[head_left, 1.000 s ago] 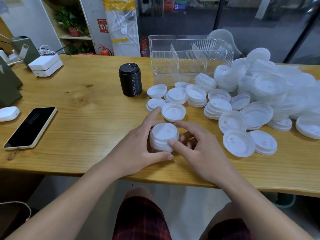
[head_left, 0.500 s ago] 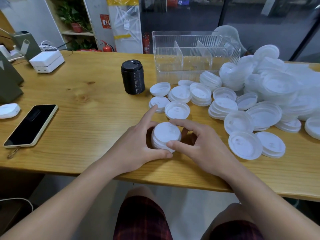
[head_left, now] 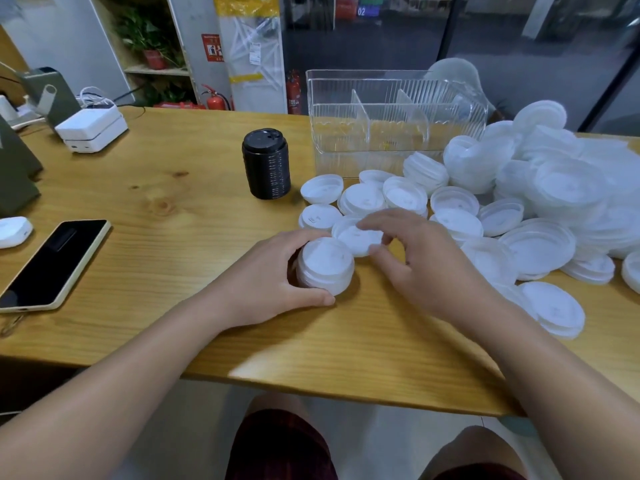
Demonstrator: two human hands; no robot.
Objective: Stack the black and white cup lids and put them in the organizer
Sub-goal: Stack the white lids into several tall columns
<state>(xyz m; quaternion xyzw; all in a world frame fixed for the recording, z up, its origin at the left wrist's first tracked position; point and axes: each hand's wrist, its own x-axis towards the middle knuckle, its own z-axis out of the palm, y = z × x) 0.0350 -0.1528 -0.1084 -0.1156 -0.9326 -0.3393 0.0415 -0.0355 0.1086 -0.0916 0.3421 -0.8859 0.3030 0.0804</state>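
Observation:
A short stack of white lids (head_left: 325, 265) stands on the wooden table (head_left: 173, 209) near its front edge. My left hand (head_left: 266, 278) grips this stack from the left, thumb in front and fingers curled behind. Just behind it lies a single white lid (head_left: 356, 237), and my right hand (head_left: 419, 261) pinches it with thumb and fingertips. A tall stack of black lids (head_left: 266, 164) stands farther back. The clear plastic organizer (head_left: 391, 126) with dividers sits at the back with nothing inside.
Several loose white lids and small stacks (head_left: 450, 216) spread across the right of the table, heaped higher at the far right (head_left: 554, 181). A phone (head_left: 52, 261) lies at the left, with a white box (head_left: 91, 128) and a small white device (head_left: 14, 230) near it.
My right hand left the stack and moved back to the single lid behind it. The left hand kept its hold on the stack.

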